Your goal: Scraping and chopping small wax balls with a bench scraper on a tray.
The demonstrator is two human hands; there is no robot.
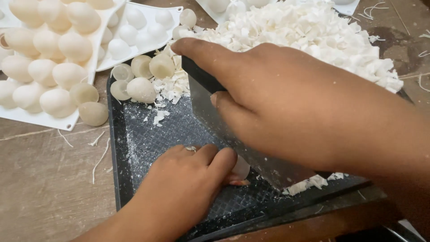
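My left hand (pixel 188 183) pins a white piece (pixel 241 169) under curled fingers (pixel 219 163) near the tray's (pixel 117 148) front edge; my right hand (pixel 286 103) grips the scraper (pixel 237 143) just beside it.

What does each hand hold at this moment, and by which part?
The right hand grips a metal scraper blade by its dark top handle. The left hand pins a small pale piece on the black tray with its fingertips.

Cream-white egg shapes (pixel 53 67) and white shavings (pixel 313 36) lie about a black, grid-textured tray (pixel 148 143) on brown wood (pixel 45 179).
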